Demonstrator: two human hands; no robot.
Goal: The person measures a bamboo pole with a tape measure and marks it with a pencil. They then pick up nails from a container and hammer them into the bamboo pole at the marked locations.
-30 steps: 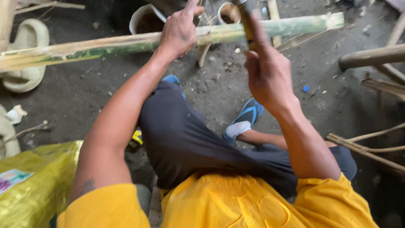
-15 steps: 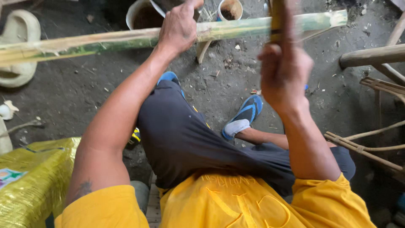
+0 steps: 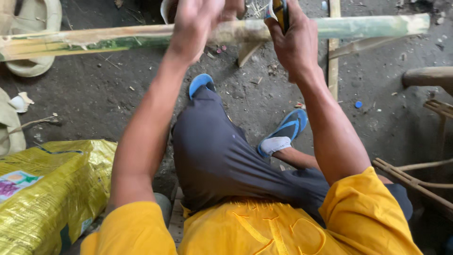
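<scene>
A long green and pale bamboo pole [image 3: 108, 40] lies crosswise in front of me above the dirt floor. My left hand [image 3: 198, 23] rests on top of the pole near its middle, blurred, fingers spread over it. My right hand [image 3: 295, 40] is closed around the handle of a tool [image 3: 280, 12] held upright right at the pole; its blade end runs out of the top of the view. Below are my dark trousers and blue sandals [image 3: 285, 130].
A yellow plastic sack [image 3: 47, 189] lies at the lower left. Pale shoes [image 3: 33, 28] sit at the upper left. Wooden sticks [image 3: 410, 177] and a log [image 3: 427, 75] lie at the right. A thin bamboo strip [image 3: 334, 56] runs upright under the pole.
My right hand has come down with the tool from a raised position to the pole. The left hand stays on the pole. The view has shifted a little nearer.
</scene>
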